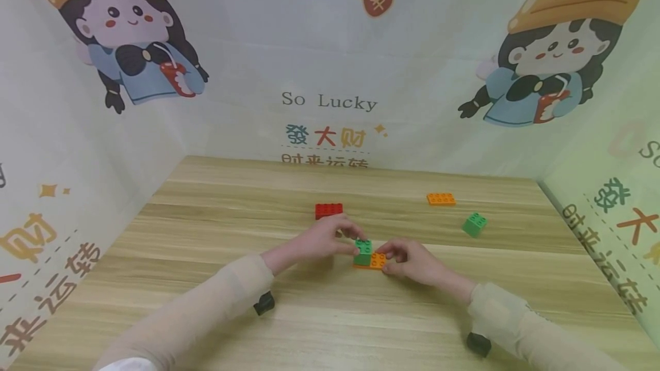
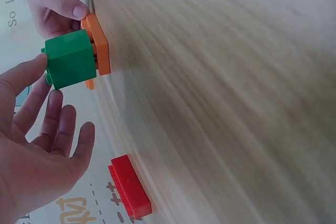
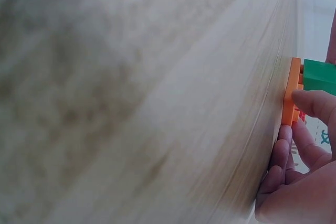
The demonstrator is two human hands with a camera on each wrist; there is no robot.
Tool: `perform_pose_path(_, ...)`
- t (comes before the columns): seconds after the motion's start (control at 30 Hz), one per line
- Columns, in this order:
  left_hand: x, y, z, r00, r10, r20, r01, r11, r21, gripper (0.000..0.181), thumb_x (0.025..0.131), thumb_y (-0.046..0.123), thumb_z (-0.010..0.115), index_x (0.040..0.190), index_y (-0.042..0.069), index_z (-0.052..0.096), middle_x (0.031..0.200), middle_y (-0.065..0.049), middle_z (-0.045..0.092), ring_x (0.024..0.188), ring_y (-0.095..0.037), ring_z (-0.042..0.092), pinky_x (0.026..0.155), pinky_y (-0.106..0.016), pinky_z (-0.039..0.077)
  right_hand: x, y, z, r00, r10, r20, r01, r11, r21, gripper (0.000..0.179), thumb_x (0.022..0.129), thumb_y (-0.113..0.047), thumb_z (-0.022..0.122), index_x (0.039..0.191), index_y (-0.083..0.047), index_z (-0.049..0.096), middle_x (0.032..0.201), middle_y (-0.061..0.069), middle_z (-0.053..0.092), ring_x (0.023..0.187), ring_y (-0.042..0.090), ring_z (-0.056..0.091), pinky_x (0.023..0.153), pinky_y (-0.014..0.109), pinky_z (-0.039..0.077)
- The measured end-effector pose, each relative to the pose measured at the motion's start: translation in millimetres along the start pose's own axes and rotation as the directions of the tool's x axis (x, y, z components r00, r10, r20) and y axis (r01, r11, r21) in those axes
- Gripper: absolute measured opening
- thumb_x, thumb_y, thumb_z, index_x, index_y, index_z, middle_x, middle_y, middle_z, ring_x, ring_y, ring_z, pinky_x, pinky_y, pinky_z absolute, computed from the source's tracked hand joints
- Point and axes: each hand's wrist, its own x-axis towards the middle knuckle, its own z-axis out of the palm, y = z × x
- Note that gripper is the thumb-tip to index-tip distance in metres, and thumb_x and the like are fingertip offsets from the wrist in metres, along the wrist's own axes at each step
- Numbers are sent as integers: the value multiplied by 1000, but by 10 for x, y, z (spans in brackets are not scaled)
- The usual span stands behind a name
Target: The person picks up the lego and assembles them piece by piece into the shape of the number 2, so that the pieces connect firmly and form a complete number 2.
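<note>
My left hand (image 1: 328, 237) pinches a green toy building block (image 1: 363, 256) between thumb and fingers. The block stands over the left part of a flat orange building plate (image 1: 378, 261), whose bare studs show to its right. In the left wrist view, a slim gap with orange studs shows between the green block (image 2: 71, 60) and the orange plate (image 2: 101, 45). From the right side, my right hand (image 1: 415, 262) grips the plate's end. Its thumb lies on the orange plate (image 3: 290, 95) in the right wrist view, fingers low against the wooden table.
A red block (image 1: 328, 210) lies just behind my left hand. Farther back on the right are another orange plate (image 1: 441, 199) and a second green block (image 1: 474, 224). Printed cloth walls (image 1: 247, 73) enclose the wooden table (image 1: 216, 199) at the back and sides.
</note>
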Motion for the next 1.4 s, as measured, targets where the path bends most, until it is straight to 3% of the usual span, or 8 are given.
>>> perform_pose_path(0.27, 2, 15, -6, 1000, 6, 5, -6, 1000, 3, 27, 87, 18, 75, 113, 19, 70, 115, 3, 68, 109, -16, 59, 100, -42, 49, 9, -3, -2, 1000, 8, 2, -8, 1000, -3, 34, 85, -13, 73, 116, -2, 67, 104, 14, 67, 86, 15, 54, 74, 22, 46)
perform_pose_path(0.57, 42, 29, -24, 1000, 14, -1, -14, 999, 37, 24, 86, 17, 76, 110, 17, 73, 110, 3, 70, 101, -14, 58, 93, -33, 50, 21, 7, -5, 1000, 3, -1, -3, 1000, -6, 34, 85, -13, 73, 116, -2, 67, 105, 15, 67, 85, 15, 54, 73, 22, 46)
perform_pose_path(0.93, 69, 91, -39, 1000, -12, 18, 11, 997, 75, 22, 85, 17, 77, 106, 17, 75, 107, 3, 70, 97, -14, 57, 88, -28, 49, 26, 15, -4, 1000, -12, -3, 12, 1000, -17, 33, 84, -12, 73, 114, -1, 67, 102, 14, 66, 82, 14, 53, 71, 21, 44)
perform_pose_path(1.4, 26, 103, -14, 999, 38, -4, -37, 993, 115, 22, 84, 16, 78, 106, 14, 76, 102, 3, 68, 97, -16, 59, 87, -30, 51, -4, 6, 5, 1000, -6, 15, 5, 1000, 15, 32, 87, -13, 72, 116, -1, 66, 104, 15, 65, 82, 15, 51, 69, 21, 44)
